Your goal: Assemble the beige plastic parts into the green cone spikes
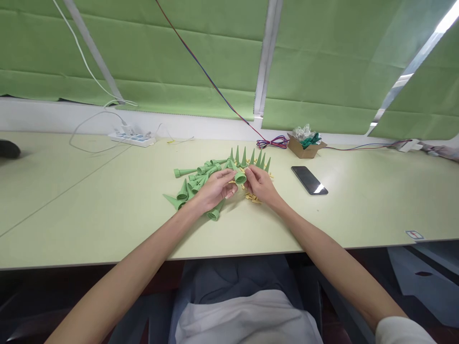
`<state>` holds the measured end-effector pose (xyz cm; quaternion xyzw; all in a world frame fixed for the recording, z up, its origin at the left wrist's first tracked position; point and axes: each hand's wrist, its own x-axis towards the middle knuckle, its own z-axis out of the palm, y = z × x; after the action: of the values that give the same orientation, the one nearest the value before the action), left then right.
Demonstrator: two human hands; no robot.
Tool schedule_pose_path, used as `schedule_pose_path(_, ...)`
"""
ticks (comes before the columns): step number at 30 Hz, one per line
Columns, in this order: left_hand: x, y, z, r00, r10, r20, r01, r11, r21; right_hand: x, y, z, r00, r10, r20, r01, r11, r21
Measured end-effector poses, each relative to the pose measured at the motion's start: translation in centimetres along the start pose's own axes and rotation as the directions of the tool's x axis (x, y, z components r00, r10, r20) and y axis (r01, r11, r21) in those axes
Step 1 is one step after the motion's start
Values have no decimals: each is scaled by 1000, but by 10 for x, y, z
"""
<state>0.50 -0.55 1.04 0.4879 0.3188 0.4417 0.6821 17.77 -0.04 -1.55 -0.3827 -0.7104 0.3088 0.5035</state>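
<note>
While the left hand (217, 189) pinches a green cone (240, 178) between its thumb and fingertips, its other fingers curl loosely beneath. The right hand (263, 184) is at the right side of that same piece, thumb and forefinger brought close together; whether they grip the cone or something small beside it, I cannot tell. The held cone is tilted above the bench (373, 196), its wide, ribbed mouth facing the near side and its point leaning toward the far left. A loose pile of green cones (201, 181) spreads to the left of the hands, most lying on their sides. Just beyond the hands, a row of upright cones (244, 157) stands with points up, curving away to the right. Small yellow pieces (254, 197) are scattered under and around the right hand, some among the bases of the row. Farther right, a black phone (309, 180) lies flat, and beyond it a small cardboard box (304, 149) holds clear plastic and something dark green. Left of the box is a coiled red-and-blue cable (273, 142); at the far left, a white power strip (132, 139) sits near the wall.
</note>
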Motion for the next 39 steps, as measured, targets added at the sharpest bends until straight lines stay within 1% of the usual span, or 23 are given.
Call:
schedule_pose_path(3, 0, -2, -1, 999, 37, 5, -37, 999, 38, 0, 2, 0, 1000, 9, 26, -10, 999, 37)
schedule_pose_path(6, -1, -4, -1, 993, 119, 26, -122, 976, 178, 0, 3, 0, 999, 38, 32, -40, 998, 50)
schedule_pose_path(8, -3, -5, -1, 981, 186, 47, -192, 932, 307, 0, 1, -1, 997, 64, 38, -66, 997, 45)
schedule_pose_path(10, -4, -5, -1, 972, 229, 60, -233, 878, 418, 0, -2, -1, 995, 83, 46, -85, 996, 35)
schedule_pose_path(13, -6, -5, 0, 963, 261, 69, -256, 805, 535, 0, -6, -2, 994, 99, 44, -100, 995, 8)
schedule_pose_path(16, -7, -5, 1, 950, 303, 71, -281, 739, 613, 0, -7, -2, 993, 111, 43, -110, 994, -21)
schedule_pose_path(19, -5, -8, 1, 920, 384, 75, -327, 652, 684, 1, -6, -1, 994, 108, 32, -107, 994, -35)
schedule_pose_path(22, -1, -12, -1, 870, 484, 93, -382, 545, 746, 1, -3, 1, 995, 97, 9, -96, 995, -32)
schedule_pose_path(25, 3, -15, -3, 843, 528, 103, -401, 489, 775, 2, 0, 5, 995, 102, -4, -102, 995, 4)
schedule_pose_path(29, 4, -15, -3, 834, 545, 83, -393, 481, 784, 2, 2, 7, 995, 98, -20, -97, 995, 30)
schedule_pose_path(31, 3, -14, -1, 835, 548, 50, -377, 504, 777, 3, 3, 7, 995, 94, -39, -93, 995, 34)
schedule_pose_path(36, 1, -11, 0, 859, 509, -50, -344, 648, 680, 3, 3, 6, 988, 94, -125, -86, 994, 71)
schedule_pose_path(39, 2, -10, -1, 895, 436, -89, -283, 712, 642, 4, 3, 5, 984, 84, -159, -72, 994, 80)
